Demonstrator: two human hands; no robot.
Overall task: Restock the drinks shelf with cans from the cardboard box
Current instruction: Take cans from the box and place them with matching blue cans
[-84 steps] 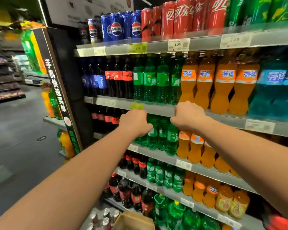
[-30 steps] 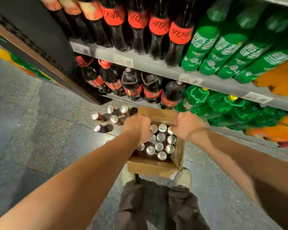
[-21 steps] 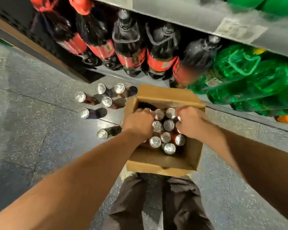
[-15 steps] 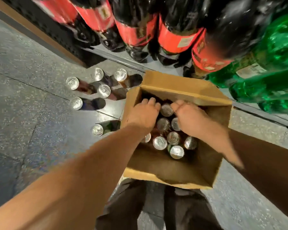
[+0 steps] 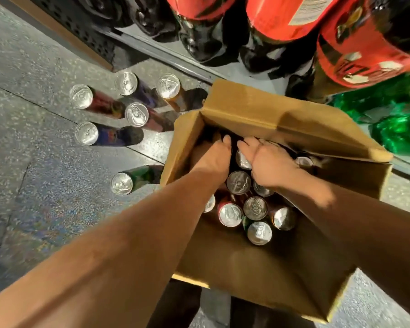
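An open cardboard box (image 5: 246, 268) stands on the floor below me. It holds several upright cans (image 5: 238, 182) with silver tops, bunched at its far side. Both my hands are inside the box at the far end. My left hand (image 5: 213, 157) points down into the far left corner with fairly straight fingers, its tips hidden among the cans. My right hand (image 5: 270, 162) lies over a can (image 5: 243, 160) at the back, thumb across the can's top and fingers curled down out of sight.
Several loose cans (image 5: 136, 114) stand on the grey floor left of the box. Just beyond the box, the bottom shelf edge (image 5: 166, 56) carries big cola bottles (image 5: 282, 17) with red labels and green bottles (image 5: 398, 129) at right. My dark trousers (image 5: 175, 308) show below.
I have bent from the shelf down to the box. Both hands went from above the cans deeper into the box's far end, and the right hand has closed over a can.
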